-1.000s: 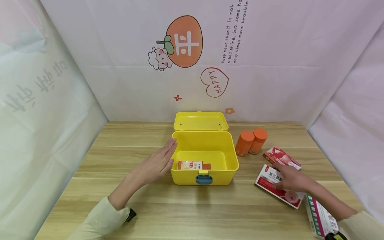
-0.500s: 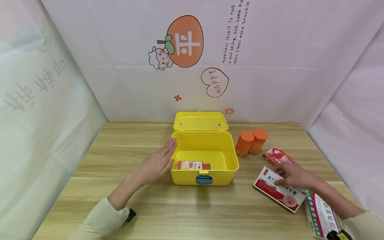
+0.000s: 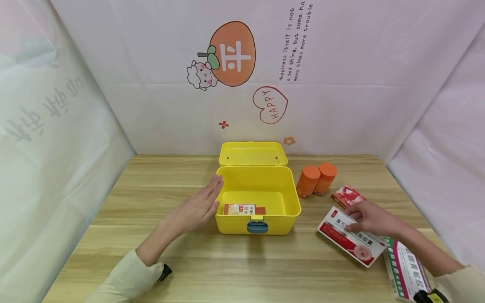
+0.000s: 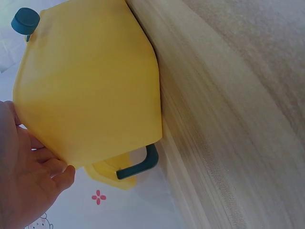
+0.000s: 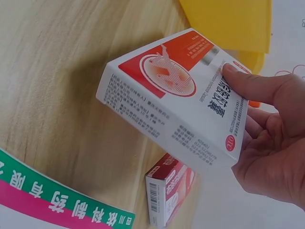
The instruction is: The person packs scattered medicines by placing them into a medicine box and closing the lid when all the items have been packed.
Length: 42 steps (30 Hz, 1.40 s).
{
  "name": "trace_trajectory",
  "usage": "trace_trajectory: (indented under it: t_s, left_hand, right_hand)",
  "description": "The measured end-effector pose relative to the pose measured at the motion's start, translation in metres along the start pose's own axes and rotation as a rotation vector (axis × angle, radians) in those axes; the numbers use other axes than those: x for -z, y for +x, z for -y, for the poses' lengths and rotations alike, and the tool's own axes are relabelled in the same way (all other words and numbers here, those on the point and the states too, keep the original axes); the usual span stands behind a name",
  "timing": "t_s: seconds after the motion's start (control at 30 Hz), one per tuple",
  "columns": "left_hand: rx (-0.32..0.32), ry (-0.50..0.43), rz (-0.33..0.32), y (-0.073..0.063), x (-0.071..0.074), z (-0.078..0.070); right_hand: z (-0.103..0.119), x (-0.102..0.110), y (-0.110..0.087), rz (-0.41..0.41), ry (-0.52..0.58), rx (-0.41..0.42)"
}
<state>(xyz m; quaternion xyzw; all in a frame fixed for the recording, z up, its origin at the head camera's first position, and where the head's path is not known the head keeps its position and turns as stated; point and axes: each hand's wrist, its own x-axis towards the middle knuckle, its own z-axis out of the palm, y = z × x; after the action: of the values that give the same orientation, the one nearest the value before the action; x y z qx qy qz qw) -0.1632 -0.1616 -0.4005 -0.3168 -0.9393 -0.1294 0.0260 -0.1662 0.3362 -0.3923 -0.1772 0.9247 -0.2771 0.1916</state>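
An open yellow box [image 3: 259,223] with a blue latch stands mid-table, its lid tipped back. Inside lies a small orange-and-white carton [image 3: 240,208]. My left hand [image 3: 197,206] lies flat with straight fingers against the box's left wall [image 4: 86,90]. My right hand [image 3: 369,219] grips a white-and-red medicine carton [image 3: 350,236], thumb on its top face [image 5: 190,95] and fingers underneath, lifting it off the table at the right.
Two orange-capped bottles [image 3: 316,180] stand right of the box. A red carton [image 3: 346,195] lies behind my right hand. A green-and-pink carton [image 3: 403,273] lies near the table's front right corner. Cloth walls enclose the wooden table [image 3: 151,185] on three sides.
My right hand has closed on the white-and-red carton and drawn it slightly left and up off the table. The left hand has stayed against the box.
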Motion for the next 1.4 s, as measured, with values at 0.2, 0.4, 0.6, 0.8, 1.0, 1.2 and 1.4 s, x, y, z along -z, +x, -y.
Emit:
trace_trajectory:
  t_s: [0.2, 0.4, 0.6, 0.8, 1.0, 1.2, 1.4]
  left_hand:
    - [0.007, -0.003, 0.006, 0.001, 0.001, 0.0]
    - [0.009, -0.003, 0.007, 0.001, 0.001, 0.0]
    - [0.004, -0.003, 0.002, 0.001, 0.002, 0.0]
    - [0.005, 0.003, 0.006, 0.001, 0.002, 0.0]
    - [0.008, 0.004, 0.011, 0.001, 0.002, 0.0]
    - [0.01, 0.002, 0.015, 0.0, 0.002, 0.0]
    - [0.001, 0.0, 0.011, -0.001, 0.002, 0.0]
  right_hand:
    - [0.006, 0.004, -0.002, -0.005, 0.028, -0.005]
    - [0.015, 0.007, -0.003, -0.009, 0.068, -0.021]
    - [0.026, 0.01, -0.005, -0.024, 0.047, -0.003]
    - [0.036, 0.013, -0.007, -0.036, 0.063, 0.006]
    - [0.043, 0.014, -0.01, -0.015, 0.109, 0.058]
    - [0.05, 0.017, -0.013, -0.02, 0.117, 0.052]
    - [0.058, 0.02, -0.015, -0.027, 0.116, 0.049]
